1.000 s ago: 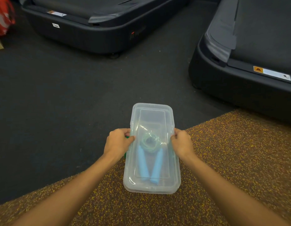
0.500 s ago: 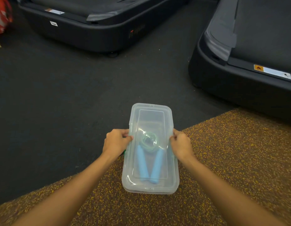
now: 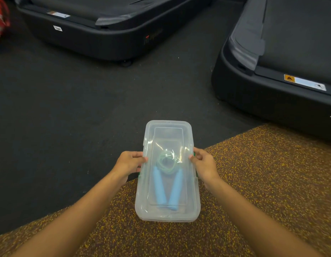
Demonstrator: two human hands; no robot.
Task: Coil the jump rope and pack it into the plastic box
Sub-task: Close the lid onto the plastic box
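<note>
Two dark treadmills fill the far side of the view, one [image 3: 105,34] across the top and another [image 3: 272,62] at the right. A dark floor [image 3: 68,117] runs between them. Nearer the person lies a brown speckled mat [image 3: 263,182]. The clear plastic box [image 3: 168,218] sits lengthwise across the mat's edge, its far end over the dark floor.

The clear lid [image 3: 168,138] lies on top of the box and looks seated all round. The left hand [image 3: 128,164] and right hand [image 3: 204,165] pinch the lid's long edges at mid-length, with thumbs on top and fingers curled down the sides.

The jump rope [image 3: 167,162] is inside the box. Its green cord is wound in a small coil, and the two blue handles [image 3: 159,186] angle toward the near end. A small green latch [image 3: 194,154] peeks out by the right fingers, and another [image 3: 139,175] shows under the left hand.

The step in hand appears to be fastening the lid, so the task looks nearly done. Both sides should be pressed evenly, with each thumb bearing down while the fingers swing the latch up. The cord should stay clear of the rim. The box should be held flat, since lopsided force could lift the opposite edge.
</note>
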